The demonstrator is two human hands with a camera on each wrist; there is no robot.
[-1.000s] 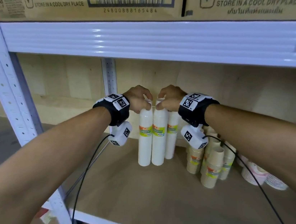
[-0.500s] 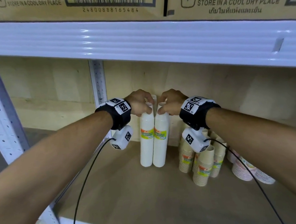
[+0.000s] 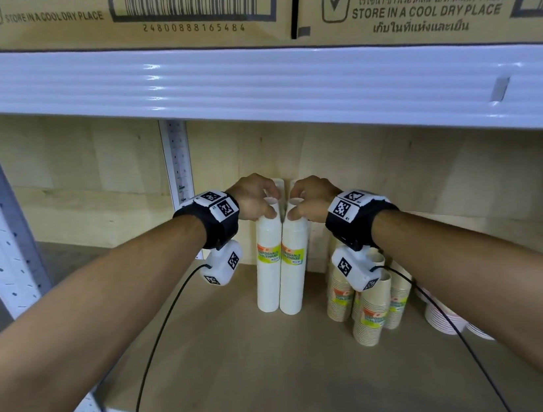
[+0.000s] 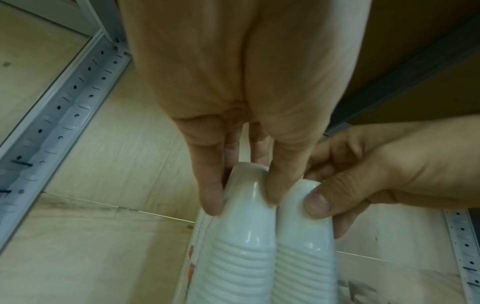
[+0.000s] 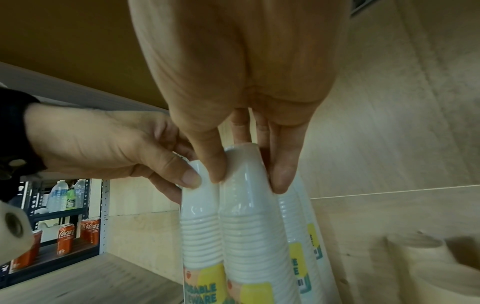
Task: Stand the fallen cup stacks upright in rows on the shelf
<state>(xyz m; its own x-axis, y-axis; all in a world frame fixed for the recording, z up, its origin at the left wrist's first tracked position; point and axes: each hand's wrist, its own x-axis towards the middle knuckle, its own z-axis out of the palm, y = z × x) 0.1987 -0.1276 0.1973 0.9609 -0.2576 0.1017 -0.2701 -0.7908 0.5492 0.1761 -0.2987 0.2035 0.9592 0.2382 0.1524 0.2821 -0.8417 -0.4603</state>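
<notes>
Two tall white cup stacks stand upright side by side on the wooden shelf (image 3: 251,381). My left hand (image 3: 265,211) pinches the top of the left white stack (image 3: 269,268). My right hand (image 3: 296,207) pinches the top of the right white stack (image 3: 296,271). The left wrist view shows my left hand (image 4: 246,199) around its stack's (image 4: 241,257) top cup. In the right wrist view my right hand (image 5: 246,183) grips its stack (image 5: 254,236), and more white stacks (image 5: 298,222) stand behind. Brown cup stacks (image 3: 371,317) stand to the right.
A pile of white bowls (image 3: 441,316) lies at the far right, partly behind my right arm. The upper shelf's white beam (image 3: 246,81) hangs low overhead with cardboard boxes (image 3: 168,8) on it. A perforated post (image 3: 177,163) stands at the back left.
The white stacks leaned a second ago and now stand straight, side by side; the third stack behind them is hidden. Both hands kept their hold on the tops.
</notes>
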